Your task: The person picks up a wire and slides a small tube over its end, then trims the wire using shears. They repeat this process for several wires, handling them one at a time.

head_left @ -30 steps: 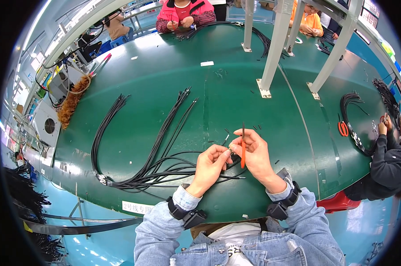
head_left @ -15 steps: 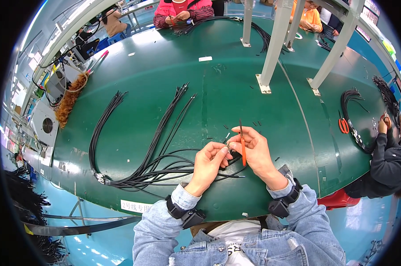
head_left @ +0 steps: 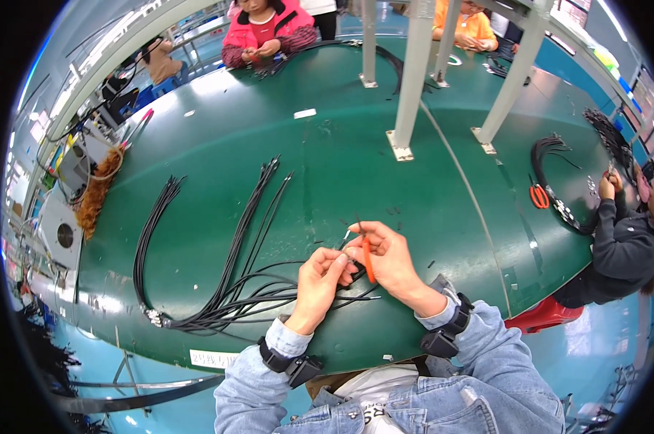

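My left hand (head_left: 318,286) is closed in a pinch on the end of a black cable, most of that end hidden by the fingers. Right beside it, my right hand (head_left: 393,266) meets the left fingertips and grips orange-handled cutters (head_left: 369,260), their narrow dark head pointing away from me. A small white tip (head_left: 347,235) pokes out just beyond the fingers. Black cables (head_left: 234,249) run from under my hands to the left, then fan away across the green table (head_left: 341,181). A pale tie or label cluster (head_left: 153,317) gathers them at the bend.
Short black offcuts (head_left: 392,211) lie beyond my hands. Grey posts (head_left: 412,87) stand on the table farther off. At the right, a co-worker (head_left: 627,239) sits near other cables (head_left: 540,163) and orange-handled cutters (head_left: 538,196). More people work across the table. A grey machine (head_left: 61,231) stands left.
The view has shifted, so the table and posts appear farther left. Both hands stay together over the cables, and the cutters remain in the right hand, at a slightly different tilt.
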Action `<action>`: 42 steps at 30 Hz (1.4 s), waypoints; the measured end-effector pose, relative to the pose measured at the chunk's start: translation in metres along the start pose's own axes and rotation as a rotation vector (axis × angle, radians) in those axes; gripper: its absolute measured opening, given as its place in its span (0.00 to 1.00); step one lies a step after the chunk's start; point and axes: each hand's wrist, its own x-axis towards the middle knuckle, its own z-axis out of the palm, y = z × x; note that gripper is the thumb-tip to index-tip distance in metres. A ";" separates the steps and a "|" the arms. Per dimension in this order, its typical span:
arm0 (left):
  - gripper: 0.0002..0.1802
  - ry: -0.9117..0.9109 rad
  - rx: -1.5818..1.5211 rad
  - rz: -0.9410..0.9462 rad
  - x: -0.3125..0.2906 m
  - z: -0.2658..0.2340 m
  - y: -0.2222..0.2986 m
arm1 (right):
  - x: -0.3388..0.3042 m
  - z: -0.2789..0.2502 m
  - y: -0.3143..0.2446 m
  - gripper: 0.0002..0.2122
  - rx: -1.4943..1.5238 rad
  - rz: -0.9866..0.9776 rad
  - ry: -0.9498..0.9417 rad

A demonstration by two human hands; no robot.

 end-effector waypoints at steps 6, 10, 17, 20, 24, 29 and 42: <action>0.06 0.057 0.026 0.162 0.003 0.006 0.005 | -0.001 -0.002 0.001 0.16 0.026 -0.009 -0.045; 0.08 0.030 -0.048 0.120 0.006 0.003 0.005 | -0.002 -0.001 -0.004 0.14 -0.001 -0.053 -0.027; 0.08 0.041 -0.138 0.055 0.007 -0.002 0.001 | -0.002 0.002 -0.001 0.15 0.049 -0.017 -0.019; 0.08 0.047 -0.146 0.037 0.006 0.000 0.002 | -0.003 0.001 -0.001 0.16 0.038 -0.008 -0.031; 0.08 0.033 -0.148 0.008 0.007 -0.001 0.003 | -0.003 -0.002 -0.001 0.16 -0.005 -0.022 -0.045; 0.09 0.023 -0.158 -0.020 0.007 -0.005 0.003 | -0.002 -0.001 -0.004 0.15 0.001 -0.031 -0.059; 0.04 0.061 -0.168 -0.025 0.006 -0.002 0.007 | -0.005 0.003 -0.009 0.14 0.004 -0.054 -0.044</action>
